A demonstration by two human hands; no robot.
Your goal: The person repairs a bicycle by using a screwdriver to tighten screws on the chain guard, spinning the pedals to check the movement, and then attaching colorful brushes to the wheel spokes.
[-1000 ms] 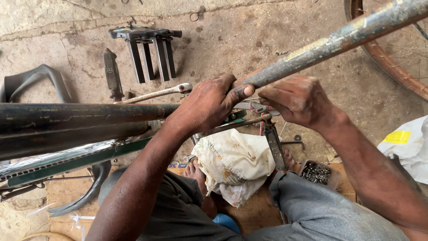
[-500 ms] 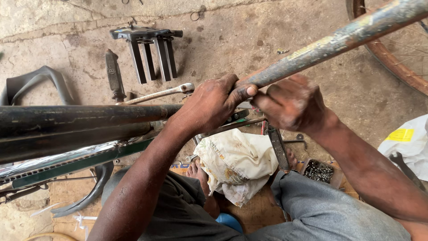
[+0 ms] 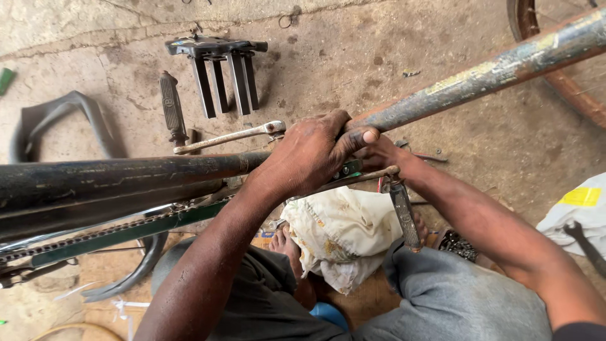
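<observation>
My left hand (image 3: 309, 155) is clamped over the joint where a worn, rusty bicycle frame tube (image 3: 480, 69) meets a dark tube (image 3: 113, 177). Its thumb lies along the rusty tube. My right hand (image 3: 380, 153) reaches in under that tube, right behind the left thumb, and is mostly hidden, so I cannot see its fingers or what they touch. Just below it a crank arm (image 3: 363, 179) runs to a pedal (image 3: 404, 215) that hangs down. A dirty white cloth (image 3: 344, 233) lies over my knees under the hands.
The chain (image 3: 95, 237) and a green chain stay run off to the left. On the concrete lie a loose crank arm (image 3: 227, 136), a black grip (image 3: 170, 104), a black metal bracket (image 3: 221, 69) and a rubber strip (image 3: 63, 110). A wheel rim (image 3: 555, 82) and a white bag (image 3: 577, 211) are to the right.
My right hand has dropped from on top of the rusty tube to below it, behind my left thumb. The left hand has kept its grip on the frame.
</observation>
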